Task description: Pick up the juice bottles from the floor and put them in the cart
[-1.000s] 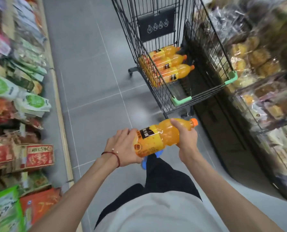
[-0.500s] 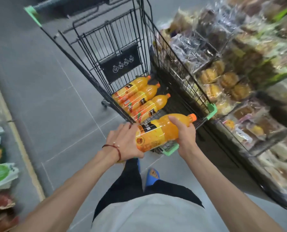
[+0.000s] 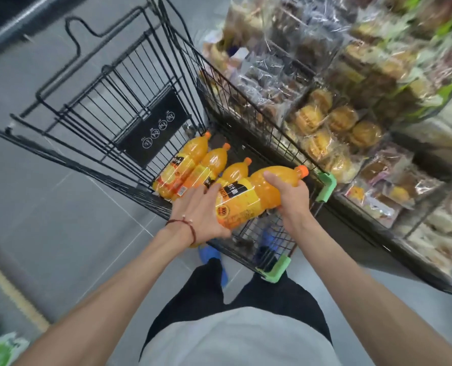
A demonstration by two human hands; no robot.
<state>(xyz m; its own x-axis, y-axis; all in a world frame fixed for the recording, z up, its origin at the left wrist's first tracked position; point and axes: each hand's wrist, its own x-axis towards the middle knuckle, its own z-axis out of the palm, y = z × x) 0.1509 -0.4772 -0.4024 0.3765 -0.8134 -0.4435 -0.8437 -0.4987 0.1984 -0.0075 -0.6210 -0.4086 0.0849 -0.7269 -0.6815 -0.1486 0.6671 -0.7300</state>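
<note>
bottle (image 3: pixel 256 198): held over cart (image 3: pixel 326 187) near end, above three bottles (image 3: pixel 193 169) lying inside.
right hand (image 3: pixel 289 196): fingers (image 3: pixel 297 186) clenched round its shoulder.
left hand (image 3: pixel 201 215): flat, propping base.
risk: slick wrap slips off my flat hand; drops hard.

Orange juice bottles (image 3: pixel 256 196), black cart (image 3: pixel 130 96)

Cart (image 3: pixel 119 85): black coated metal wire, matt finish. Corner bumpers (image 3: pixel 326 187): green plastic, smooth, matt. Held juice bottle (image 3: pixel 256 199): clear plastic, glossy, with a shiny printed film label and an orange plastic cap. Juice bottles in the cart (image 3: pixel 190 165): same glossy plastic. Floor (image 3: pixel 48 207): grey tile, smooth, slight sheen. Right-hand shelf goods (image 3: pixel 312 120): glossy, crinkled clear wrap.
</note>
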